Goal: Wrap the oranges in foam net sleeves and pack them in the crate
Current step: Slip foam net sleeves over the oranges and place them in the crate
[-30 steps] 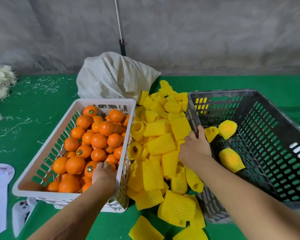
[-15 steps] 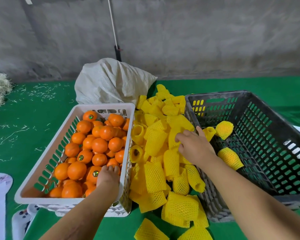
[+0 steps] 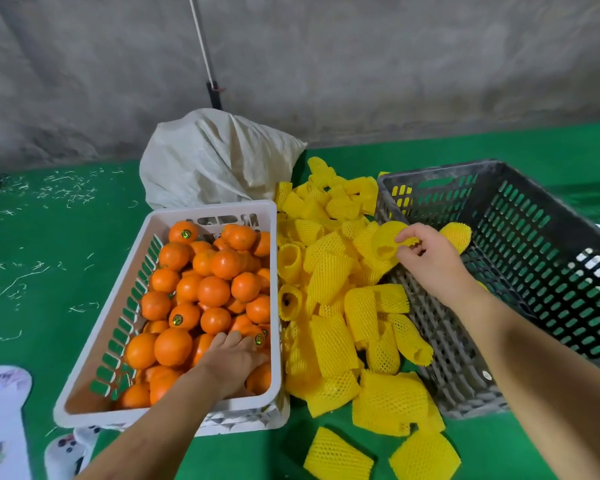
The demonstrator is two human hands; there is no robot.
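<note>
A white basket (image 3: 94, 355) on the left holds several bare oranges (image 3: 213, 291). My left hand (image 3: 231, 362) reaches into its near right corner, fingers curled over an orange there. Between the containers lies a heap of yellow foam net sleeves (image 3: 329, 306). My right hand (image 3: 430, 258) pinches one open sleeve (image 3: 387, 245) lifted above the heap by the crate's left wall. The dark crate (image 3: 548, 271) on the right holds a wrapped orange (image 3: 458, 233) just behind my right hand; my arm hides much of the crate floor.
A white sack (image 3: 215, 157) sits behind the basket, with a thin pole (image 3: 205, 60) leaning on the grey wall. Loose sleeves (image 3: 336, 455) lie near the front edge of the green cloth. White printed items (image 3: 0, 420) lie at the lower left.
My right hand has picked one sleeve out of the heap and raised it toward the crate. My left hand has pushed deeper among the oranges in the basket's near corner.
</note>
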